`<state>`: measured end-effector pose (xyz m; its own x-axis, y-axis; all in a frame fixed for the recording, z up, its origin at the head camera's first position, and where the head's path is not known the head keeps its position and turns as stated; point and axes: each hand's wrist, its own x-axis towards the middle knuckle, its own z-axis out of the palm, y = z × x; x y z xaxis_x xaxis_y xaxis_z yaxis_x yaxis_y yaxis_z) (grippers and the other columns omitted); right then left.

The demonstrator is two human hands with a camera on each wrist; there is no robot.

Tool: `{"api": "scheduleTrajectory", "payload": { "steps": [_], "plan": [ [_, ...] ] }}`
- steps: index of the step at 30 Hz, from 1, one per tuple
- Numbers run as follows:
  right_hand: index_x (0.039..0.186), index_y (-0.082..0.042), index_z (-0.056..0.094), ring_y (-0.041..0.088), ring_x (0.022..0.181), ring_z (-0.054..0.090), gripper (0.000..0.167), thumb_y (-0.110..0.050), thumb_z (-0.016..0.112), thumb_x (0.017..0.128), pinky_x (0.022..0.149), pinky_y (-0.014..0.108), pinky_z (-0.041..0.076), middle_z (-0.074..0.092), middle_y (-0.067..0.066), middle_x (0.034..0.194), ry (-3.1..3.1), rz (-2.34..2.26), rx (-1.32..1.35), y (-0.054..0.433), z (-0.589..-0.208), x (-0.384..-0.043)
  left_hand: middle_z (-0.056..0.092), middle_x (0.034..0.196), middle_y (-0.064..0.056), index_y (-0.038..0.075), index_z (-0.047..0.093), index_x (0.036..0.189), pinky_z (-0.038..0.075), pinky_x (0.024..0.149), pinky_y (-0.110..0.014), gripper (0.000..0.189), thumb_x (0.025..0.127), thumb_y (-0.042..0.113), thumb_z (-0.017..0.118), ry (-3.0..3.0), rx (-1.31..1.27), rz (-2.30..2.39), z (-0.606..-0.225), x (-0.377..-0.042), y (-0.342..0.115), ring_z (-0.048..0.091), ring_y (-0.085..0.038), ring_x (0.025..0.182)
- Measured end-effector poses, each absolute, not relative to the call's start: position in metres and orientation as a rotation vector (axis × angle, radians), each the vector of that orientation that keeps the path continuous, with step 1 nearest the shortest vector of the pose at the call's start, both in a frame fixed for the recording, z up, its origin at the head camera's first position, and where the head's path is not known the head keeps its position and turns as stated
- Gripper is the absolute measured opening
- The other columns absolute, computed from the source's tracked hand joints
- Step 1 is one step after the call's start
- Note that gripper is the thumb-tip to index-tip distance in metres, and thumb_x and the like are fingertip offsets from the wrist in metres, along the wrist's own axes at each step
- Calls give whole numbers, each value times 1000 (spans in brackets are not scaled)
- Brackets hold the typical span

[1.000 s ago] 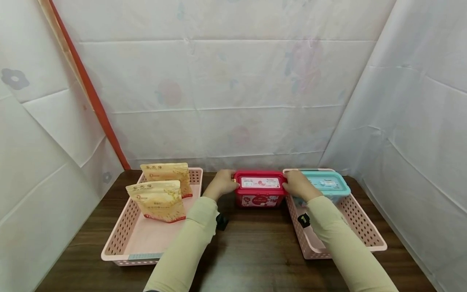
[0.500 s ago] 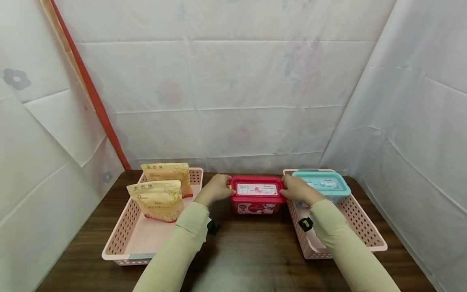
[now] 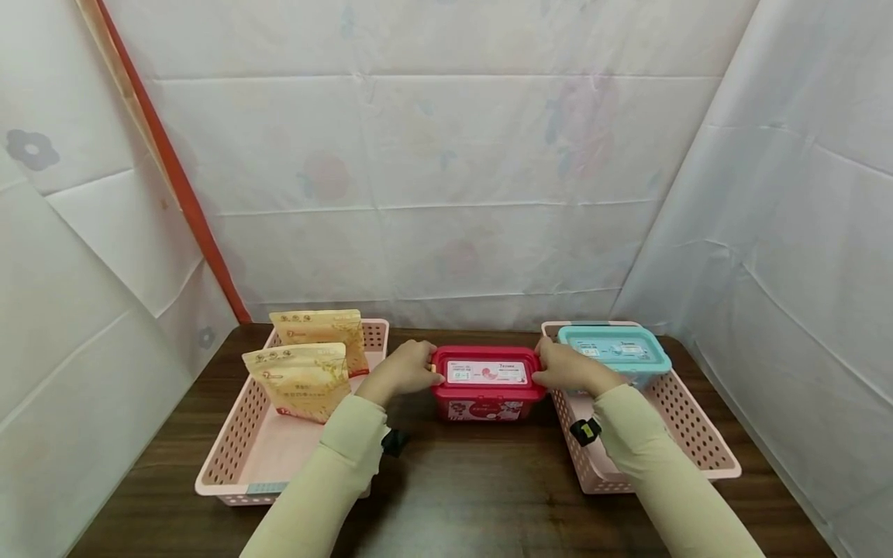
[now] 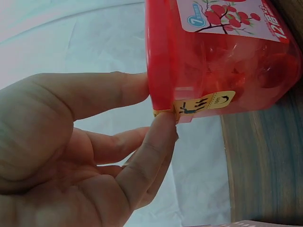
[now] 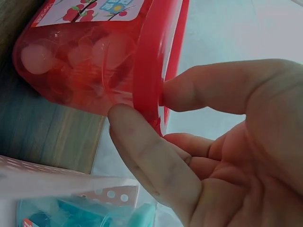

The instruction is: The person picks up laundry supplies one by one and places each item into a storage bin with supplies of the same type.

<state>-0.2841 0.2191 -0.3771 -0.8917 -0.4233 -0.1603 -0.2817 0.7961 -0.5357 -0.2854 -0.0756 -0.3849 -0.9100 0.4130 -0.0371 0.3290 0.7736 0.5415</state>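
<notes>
A red lidded plastic tub [image 3: 486, 384] is at the middle of the table in the head view, with rounded pieces showing through its translucent side in both wrist views. My left hand [image 3: 406, 369] pinches the lid's rim at the tub's left end, thumb on top and fingers underneath. At the opposite end, my right hand [image 3: 568, 367] grips the rim the same way, as its fingertips [image 5: 125, 116] below the lid show. A yellow sticker [image 4: 208, 104] crosses the lid's edge by the left fingers. Whether the tub's bottom touches the table cannot be told.
On the left, a pink basket [image 3: 223, 446] holds two yellow pouches [image 3: 300, 380] standing upright. To the right is a second pink basket [image 3: 687, 430] with a turquoise lidded tub [image 3: 621, 350] at its back. Dark wooden table [image 3: 481, 496] lies between them; white sheeting [image 3: 446, 194] hangs behind.
Both hands have drawn the red tub toward me and a little to the left, away from the back of the table. The baskets and their contents have stayed put.
</notes>
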Motion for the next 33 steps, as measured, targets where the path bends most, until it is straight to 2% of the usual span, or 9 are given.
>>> {"api": "scheduleTrajectory", "payload": {
  "steps": [7,14,21,24,27,33],
  "plan": [
    [107,7,48,14,64,55,24,-3,64,92,59,29,49,55,8,77,2692,-779,-601,217,-376,-274,68,99,-14,-14,57,129,54,80,-37,55,87,14,79,2795,608,812,-385,-275,-83,57,-17,83],
    [105,4,47,12,62,47,26,-6,66,90,57,28,42,53,4,72,2716,-735,-653,216,-377,-264,66,90,-7,-14,57,128,52,76,-34,55,86,14,80,2773,652,850,-385,-263,-90,56,-14,79],
    [107,2,47,13,61,48,27,-10,66,91,57,28,42,54,4,74,2687,-714,-633,213,-375,-252,58,85,-7,-13,61,120,45,67,-33,48,86,13,80,2751,661,892,-382,-245,-95,49,-20,81],
    [107,2,47,13,62,50,28,-10,67,91,59,29,43,55,4,75,2700,-704,-641,213,-375,-249,53,83,-7,-10,63,114,41,69,-33,41,86,14,80,2761,675,889,-382,-241,-96,45,-21,85],
    [106,2,47,13,63,50,29,-10,68,90,59,30,44,56,4,75,2704,-712,-648,213,-375,-247,52,78,-9,-8,63,108,39,67,-33,35,86,13,80,2755,686,903,-382,-239,-96,45,-22,83],
    [106,2,47,14,62,50,31,-10,69,89,59,29,43,55,5,74,2702,-721,-663,212,-377,-244,57,96,-11,-12,62,118,42,70,-34,46,85,14,81,2753,642,909,-383,-234,-97,46,-21,87]
  ]
}}
